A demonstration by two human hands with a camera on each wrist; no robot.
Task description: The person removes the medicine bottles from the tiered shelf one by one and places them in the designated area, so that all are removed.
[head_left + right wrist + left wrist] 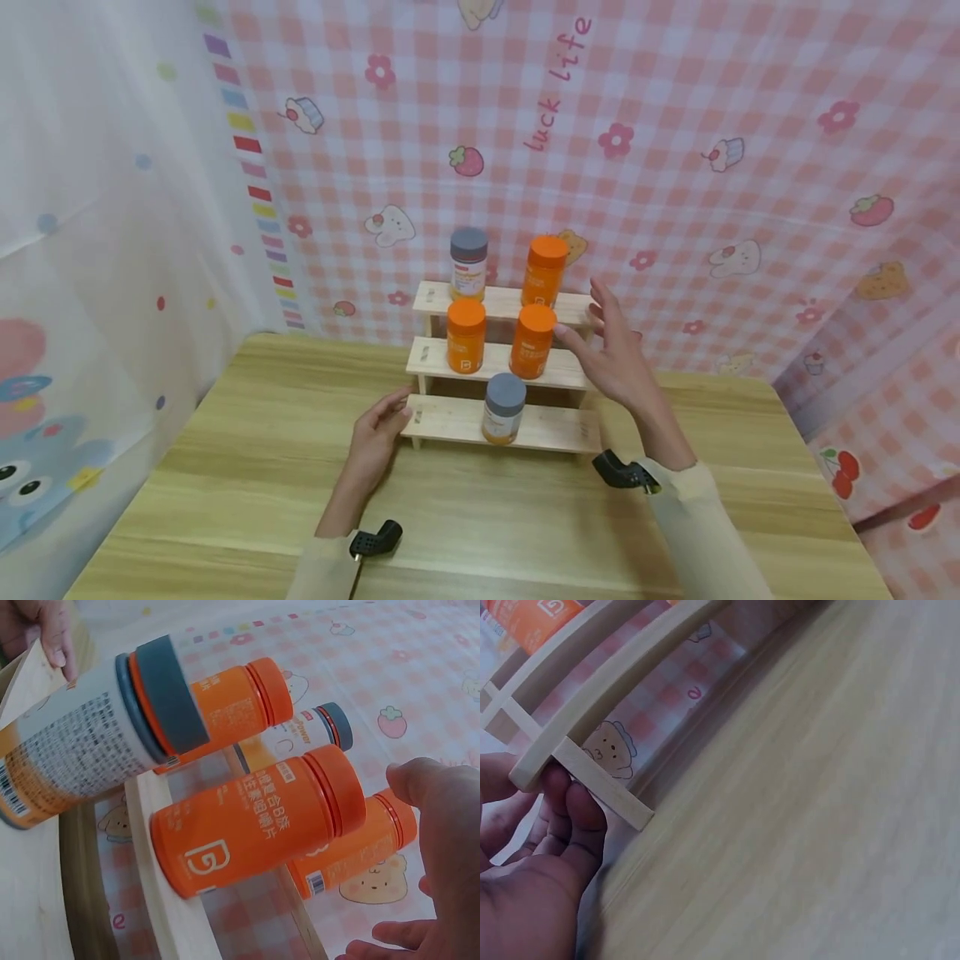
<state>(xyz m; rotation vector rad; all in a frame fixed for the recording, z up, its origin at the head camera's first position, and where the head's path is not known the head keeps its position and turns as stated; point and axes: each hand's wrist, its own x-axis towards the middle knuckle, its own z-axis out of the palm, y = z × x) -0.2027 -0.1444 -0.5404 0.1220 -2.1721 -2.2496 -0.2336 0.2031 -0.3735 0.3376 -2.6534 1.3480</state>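
A three-step wooden display stand (450,425) holds several supplement bottles. On its top step are a grey-capped bottle (468,271) and an orange bottle (543,275); two more orange bottles, one left (466,337) and one right (533,343), stand on the middle step. Another grey-capped bottle (90,731) occupies the lowest step. My left hand (375,437) pinches the left end of that step, fingers (585,810) curled beneath the board. Beside the right end of the upper steps, my right hand (618,354) has its fingers spread and holds nothing, its thumb close to the right middle bottle.
The stand is on a wood-grain table (262,467). Behind it hangs a pink checked cloth (675,200) with printed figures, and a white patterned cloth (150,208) hangs at the left. Each wrist wears a small black device, one left (377,540) and one right (624,471).
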